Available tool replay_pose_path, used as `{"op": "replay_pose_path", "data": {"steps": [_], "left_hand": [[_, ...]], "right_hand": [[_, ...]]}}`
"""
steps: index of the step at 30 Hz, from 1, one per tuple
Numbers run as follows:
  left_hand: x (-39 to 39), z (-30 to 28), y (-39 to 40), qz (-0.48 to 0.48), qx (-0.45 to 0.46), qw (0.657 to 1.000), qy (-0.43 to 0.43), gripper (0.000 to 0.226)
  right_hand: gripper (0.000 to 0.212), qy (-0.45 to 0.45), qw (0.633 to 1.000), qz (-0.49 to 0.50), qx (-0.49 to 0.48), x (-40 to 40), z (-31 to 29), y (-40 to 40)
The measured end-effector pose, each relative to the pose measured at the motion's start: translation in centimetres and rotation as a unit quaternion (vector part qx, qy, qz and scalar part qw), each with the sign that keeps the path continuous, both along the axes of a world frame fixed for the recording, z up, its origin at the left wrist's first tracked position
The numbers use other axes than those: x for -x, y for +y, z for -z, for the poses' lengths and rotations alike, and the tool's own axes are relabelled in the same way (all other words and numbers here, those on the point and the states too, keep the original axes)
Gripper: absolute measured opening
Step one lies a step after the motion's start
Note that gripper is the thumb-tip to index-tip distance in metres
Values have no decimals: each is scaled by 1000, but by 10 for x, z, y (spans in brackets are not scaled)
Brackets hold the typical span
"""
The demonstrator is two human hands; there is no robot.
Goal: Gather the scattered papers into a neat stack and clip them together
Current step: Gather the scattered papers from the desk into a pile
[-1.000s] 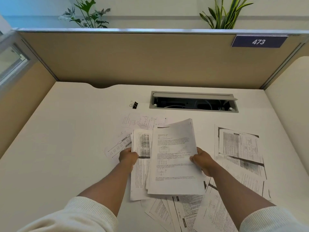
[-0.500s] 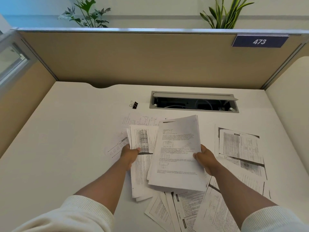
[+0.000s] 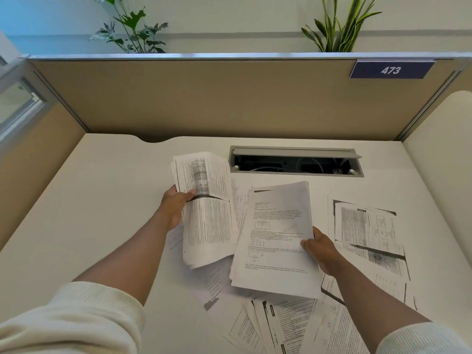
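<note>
The left hand (image 3: 173,208) grips a bundle of printed sheets (image 3: 207,213) at the bundle's left edge, thumb on the top face and fingers curled beneath. This bundle is raised off the desk (image 3: 84,213) and tilted, its far end reaching toward the left end of the cable tray (image 3: 296,162).

The right hand (image 3: 319,249) grips a second bundle (image 3: 275,238) at its right edge, thumb on the top page and fingers underneath. The top page carries text blocks and small circuit diagrams. The second bundle lies to the right of the first; their inner edges overlap slightly near the centre of the desk.

Loose sheets (image 3: 288,325) remain spread on the desk under and near both bundles, fanned toward the near edge. Further sheets (image 3: 367,231) lie to the right, beside the right forearm, with dark photocopy borders visible. A few more pages show between and beneath the two bundles.

The binder clip is not visible in this view.

Both forearms are bare, with cream sleeves (image 3: 71,320) pushed up at the near edge. A tan partition (image 3: 204,98) encloses the far side and bears a blue plate (image 3: 390,70) marked 473. Two plants (image 3: 132,29) stand behind it.
</note>
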State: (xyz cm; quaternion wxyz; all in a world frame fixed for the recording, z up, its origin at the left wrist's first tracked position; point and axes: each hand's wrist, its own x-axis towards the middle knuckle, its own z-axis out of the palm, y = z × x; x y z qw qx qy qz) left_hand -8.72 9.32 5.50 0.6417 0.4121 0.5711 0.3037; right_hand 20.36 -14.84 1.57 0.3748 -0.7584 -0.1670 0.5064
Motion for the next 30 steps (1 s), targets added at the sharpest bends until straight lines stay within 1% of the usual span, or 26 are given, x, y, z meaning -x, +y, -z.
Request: {"op": "replay_pose_path", "data": {"steps": [2, 5, 8, 10, 11, 14, 16, 20, 22, 25, 30], "left_hand": [[1, -5, 6, 19, 22, 998, -58, 44], [-1, -13, 5, 54, 58, 988, -135, 30], [-7, -14, -1, 82, 87, 979, -166, 24], [-11, -10, -5, 105, 103, 978, -149, 24], [-13, -7, -8, 122, 107, 980, -118, 28], [-19, 8, -15, 162, 108, 981, 12, 40], [-22, 16, -23, 167, 102, 979, 61, 42], [-27, 28, -33, 173, 97, 977, 83, 45], [-30, 30, -38, 165, 97, 979, 74, 47], [-35, 31, -45, 146, 106, 982, 52, 41], [-36, 37, -49, 146, 130, 978, 74, 42]], "right_hand": [[38, 1, 1000, -7, -2, 1, 1, 0], [39, 2, 1000, -14, -2, 2, 3, 2], [41, 13, 1000, -26, -2, 3, 6, 4], [43, 30, 999, -27, -1, 4, 8, 5], [42, 38, 999, -27, 1, 5, 8, 7], [41, 59, 998, -28, 3, 8, 5, 11], [42, 86, 996, -22, -5, 9, 4, 14], [43, 138, 990, -15, -19, 9, 5, 19], [44, 155, 987, -17, -28, 9, 5, 21], [42, 182, 982, -20, -37, 10, 3, 22], [43, 195, 980, -30, -42, 10, 1, 22]]}}
